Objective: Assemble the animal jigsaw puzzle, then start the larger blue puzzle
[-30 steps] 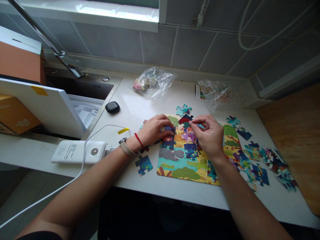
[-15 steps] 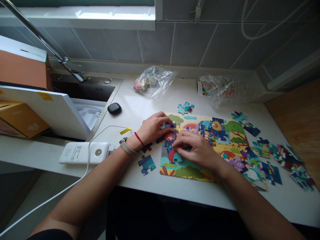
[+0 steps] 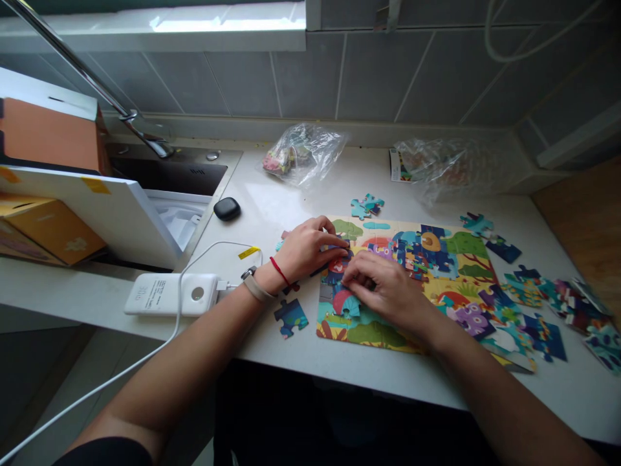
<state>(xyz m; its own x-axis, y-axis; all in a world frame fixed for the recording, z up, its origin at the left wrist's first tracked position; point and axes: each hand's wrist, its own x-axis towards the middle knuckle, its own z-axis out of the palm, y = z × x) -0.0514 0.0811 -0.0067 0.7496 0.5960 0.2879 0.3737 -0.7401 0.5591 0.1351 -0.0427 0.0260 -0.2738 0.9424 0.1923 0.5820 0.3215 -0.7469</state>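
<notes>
A colourful jigsaw puzzle (image 3: pixel 388 336) lies on the white counter, with dark blue pieces on top of its picture. My left hand (image 3: pixel 310 251), wearing a watch and a red cord, reaches over its upper left edge; its closed fingers press on a dark blue puzzle piece (image 3: pixel 339 244), mostly covered. Just to the right, my right hand (image 3: pixel 383 281) is curled over the puzzle, thumb and forefinger pinched at the edge of a puzzle piece (image 3: pixel 336 272). A red and teal puzzle piece (image 3: pixel 347 303) lies below those fingertips. Left of the puzzle rests a loose blue piece (image 3: pixel 291 317).
More loose pieces (image 3: pixel 543 285) are scattered at the right. A small group (image 3: pixel 367 206) lies behind the puzzle. Plastic bags (image 3: pixel 310 152) sit near the wall. At left are a white power bank (image 3: pixel 172 294) with a cable, a black case (image 3: pixel 227 208), boxes and a sink.
My left hand's fingertips have shifted slightly right over the dark blue piece. The right hand stays pinched in about the same place on the puzzle. The whole view has shifted a little.
</notes>
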